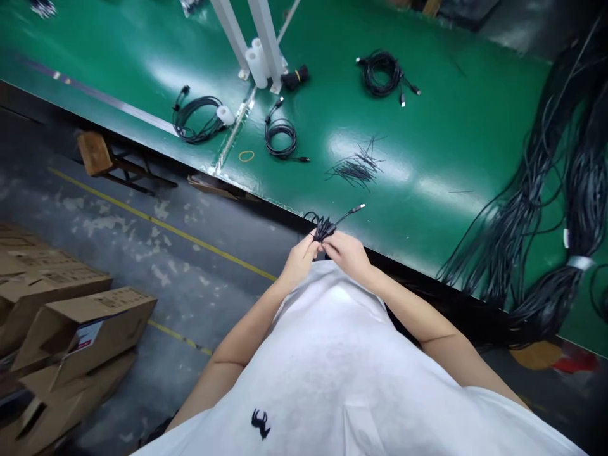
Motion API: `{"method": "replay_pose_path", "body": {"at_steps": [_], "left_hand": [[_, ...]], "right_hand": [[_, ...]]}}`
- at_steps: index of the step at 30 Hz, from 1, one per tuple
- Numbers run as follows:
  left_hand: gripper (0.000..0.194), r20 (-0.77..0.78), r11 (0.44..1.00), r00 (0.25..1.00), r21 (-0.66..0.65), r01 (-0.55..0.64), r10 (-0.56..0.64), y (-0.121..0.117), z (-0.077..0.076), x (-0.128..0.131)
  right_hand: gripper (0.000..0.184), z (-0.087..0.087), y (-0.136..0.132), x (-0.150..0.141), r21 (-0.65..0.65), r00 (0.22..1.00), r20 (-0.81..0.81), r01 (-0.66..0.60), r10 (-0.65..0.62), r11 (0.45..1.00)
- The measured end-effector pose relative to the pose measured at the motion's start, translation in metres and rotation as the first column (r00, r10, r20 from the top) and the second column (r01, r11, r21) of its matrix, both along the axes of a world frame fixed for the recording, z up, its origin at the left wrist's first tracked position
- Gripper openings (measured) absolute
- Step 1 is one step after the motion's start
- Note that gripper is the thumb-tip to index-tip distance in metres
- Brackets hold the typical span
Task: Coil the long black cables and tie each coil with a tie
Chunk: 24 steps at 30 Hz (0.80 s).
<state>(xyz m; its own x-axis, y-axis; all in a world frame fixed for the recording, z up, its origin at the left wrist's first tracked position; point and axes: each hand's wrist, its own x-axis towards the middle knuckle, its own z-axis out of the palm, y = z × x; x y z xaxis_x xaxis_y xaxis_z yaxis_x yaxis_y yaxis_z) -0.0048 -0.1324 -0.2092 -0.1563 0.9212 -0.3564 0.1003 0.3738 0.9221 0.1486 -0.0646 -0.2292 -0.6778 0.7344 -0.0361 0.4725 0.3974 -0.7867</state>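
Note:
A coiled black USB cable (323, 228) is gathered in both hands at the near edge of the green table (418, 215). My left hand (300, 258) grips the coil from the left, its fingers closed. From the other side my right hand (349, 253) pinches the same coil, thumb and fingers together near its middle. One plug on a short tail points up and right over the tabletop. Just beyond the hands lies a loose pile of short black twist ties (356, 168). The fingertips partly hide the underside of the coil.
Coiled cables lie on the table: a small one (280, 138), one at left (199, 119), another farther back (381, 74). Long black cable bundles (536, 190) hang over the right edge. White posts (266, 38) stand behind. Cardboard boxes (90, 323) and a wooden stool (96, 154) are at left.

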Motion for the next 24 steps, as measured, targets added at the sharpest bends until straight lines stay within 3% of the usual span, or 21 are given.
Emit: {"method": "replay_pose_path", "body": {"at_steps": [1, 2, 4, 6, 7, 10, 13, 17, 24], "left_hand": [[0.036, -0.023, 1.0, 1.0, 0.0, 0.002, -0.002, -0.001, -0.003, -0.001], [0.037, -0.023, 1.0, 1.0, -0.002, 0.008, -0.008, -0.001, -0.006, -0.003], [0.033, 0.028, 0.998, 0.998, -0.035, 0.05, -0.049, -0.001, -0.012, -0.005], [0.023, 0.097, 0.988, 0.99, -0.103, 0.117, -0.107, 0.0, -0.017, -0.007], [0.019, 0.129, 0.981, 0.984, -0.129, 0.142, -0.125, 0.0, -0.019, -0.008], [0.014, 0.225, 0.978, 0.967, -0.146, 0.151, -0.116, 0.001, -0.022, -0.009], [0.018, 0.318, 0.975, 0.941, -0.145, 0.168, -0.115, 0.002, -0.022, -0.009], [0.027, 0.374, 0.968, 0.915, -0.133, 0.214, -0.151, 0.008, -0.023, -0.01], [0.028, 0.326, 0.967, 0.929, -0.116, 0.226, -0.178, 0.023, -0.031, -0.006]], "right_hand": [[0.03, 0.003, 0.0, 0.001, 0.184, 0.993, 0.078, -0.106, 0.093, 0.977], [0.033, 0.006, 0.002, 0.002, 0.329, 0.97, 0.156, -0.23, 0.188, 0.916], [0.033, 0.015, 0.008, 0.0, 0.51, 0.892, 0.282, -0.451, 0.353, 0.732], [0.031, 0.025, 0.017, -0.004, 0.585, 0.804, 0.383, -0.592, 0.455, 0.554], [0.031, 0.029, 0.021, -0.007, 0.587, 0.762, 0.43, -0.643, 0.484, 0.491], [0.037, 0.04, 0.032, -0.013, 0.519, 0.631, 0.535, -0.77, 0.562, 0.371], [0.038, 0.044, 0.039, -0.014, 0.489, 0.554, 0.569, -0.822, 0.608, 0.291], [0.037, 0.044, 0.043, -0.012, 0.509, 0.539, 0.603, -0.828, 0.589, 0.236], [0.041, 0.044, 0.043, -0.014, 0.501, 0.538, 0.711, -0.84, 0.454, 0.211]]}}
